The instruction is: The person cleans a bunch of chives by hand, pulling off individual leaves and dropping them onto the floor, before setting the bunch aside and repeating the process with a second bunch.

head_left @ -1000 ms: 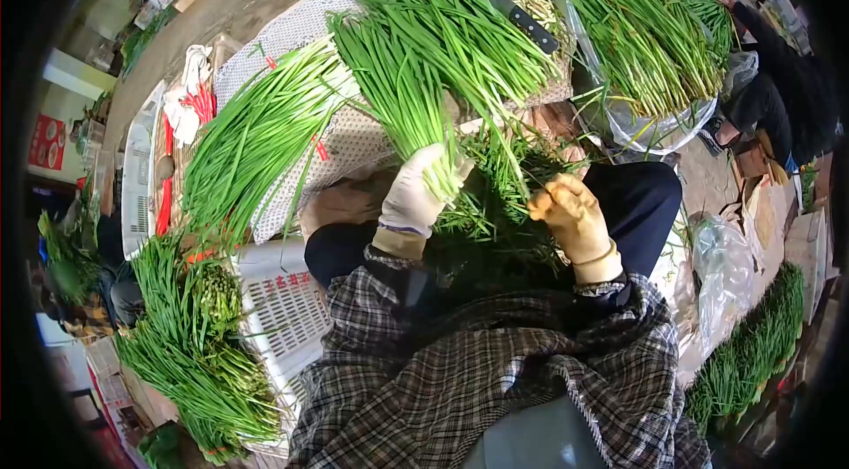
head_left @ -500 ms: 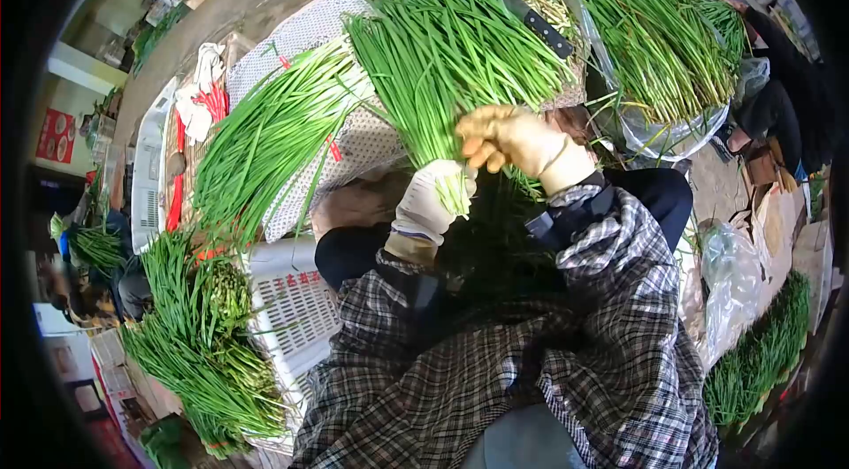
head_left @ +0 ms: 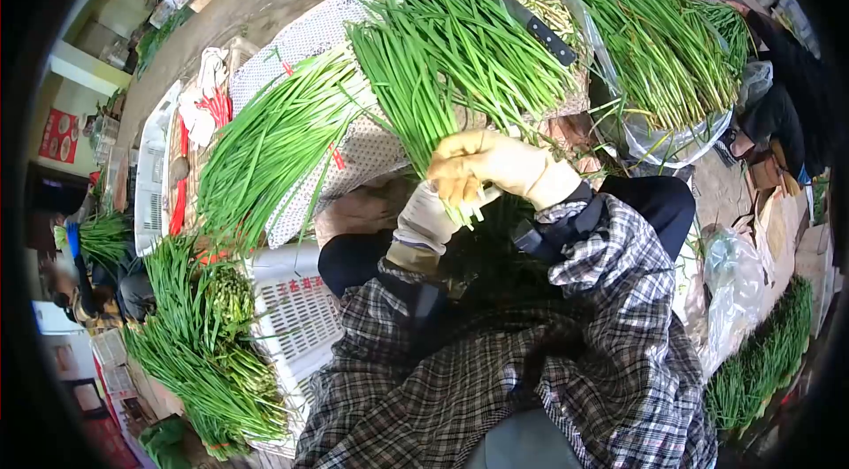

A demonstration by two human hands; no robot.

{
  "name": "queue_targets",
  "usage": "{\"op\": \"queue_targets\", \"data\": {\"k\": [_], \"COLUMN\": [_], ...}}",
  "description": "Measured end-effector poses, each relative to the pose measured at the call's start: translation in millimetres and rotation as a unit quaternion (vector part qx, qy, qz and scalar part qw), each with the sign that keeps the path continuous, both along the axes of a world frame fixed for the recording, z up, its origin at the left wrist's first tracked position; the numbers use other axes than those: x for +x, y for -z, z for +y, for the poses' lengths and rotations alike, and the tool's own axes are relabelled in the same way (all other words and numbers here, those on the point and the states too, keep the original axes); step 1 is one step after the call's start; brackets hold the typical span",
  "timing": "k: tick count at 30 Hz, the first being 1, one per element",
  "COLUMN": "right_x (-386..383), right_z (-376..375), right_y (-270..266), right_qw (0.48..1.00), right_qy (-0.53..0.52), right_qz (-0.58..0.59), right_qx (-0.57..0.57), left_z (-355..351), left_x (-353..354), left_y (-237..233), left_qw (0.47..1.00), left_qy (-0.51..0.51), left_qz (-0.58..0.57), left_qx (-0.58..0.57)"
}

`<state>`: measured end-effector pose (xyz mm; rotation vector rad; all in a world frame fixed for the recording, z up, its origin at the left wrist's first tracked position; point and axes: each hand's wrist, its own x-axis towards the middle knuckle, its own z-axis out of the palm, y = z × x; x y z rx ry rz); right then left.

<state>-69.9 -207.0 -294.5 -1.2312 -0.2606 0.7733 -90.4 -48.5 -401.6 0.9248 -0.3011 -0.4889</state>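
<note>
My left hand [head_left: 424, 217], in a pale glove, is wrapped around the lower stems of a bunch of garlic chives [head_left: 417, 120]. The bunch's leaves reach up over the patterned cloth, and its pale cut ends poke out below my fingers. My right hand [head_left: 469, 167], in a yellowish rubber-like glove, is curled over the same stems just above and against my left hand, partly hiding it. Beyond them lies a loose pile of chives [head_left: 495, 49], with a black-handled knife [head_left: 531, 22] along its far side. A tied bundle [head_left: 274, 142] rests to the left.
A patterned cloth [head_left: 376, 146] covers the work surface. At right stands a plastic-lined heap of chives [head_left: 654, 45]. White crate [head_left: 296, 301] and more chives [head_left: 208, 354] are at left. Red ties [head_left: 215, 106] lie by a cloth. Other people sit at both sides.
My right hand has moved left and down from beside the stems onto them, closing over the bunch next to my left hand. My left hand keeps its hold, slightly lower.
</note>
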Motion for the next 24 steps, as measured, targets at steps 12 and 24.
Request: {"op": "queue_targets", "data": {"k": [12, 24], "right_x": [2.8, -35.7], "right_z": [-49.6, -42.7], "right_y": [-48.8, -7.6], "right_qw": [0.901, 0.61], "right_qy": [0.323, 0.3], "right_qz": [-0.118, -0.403], "right_qx": [0.265, -0.613], "left_z": [3.1, 3.0], "left_x": [0.2, -0.1], "left_y": [-51.2, -48.1], "left_qw": [0.95, 0.96], "left_qy": [0.008, 0.031], "left_qz": [0.302, 0.26], "left_qx": [-0.085, -0.097]}}
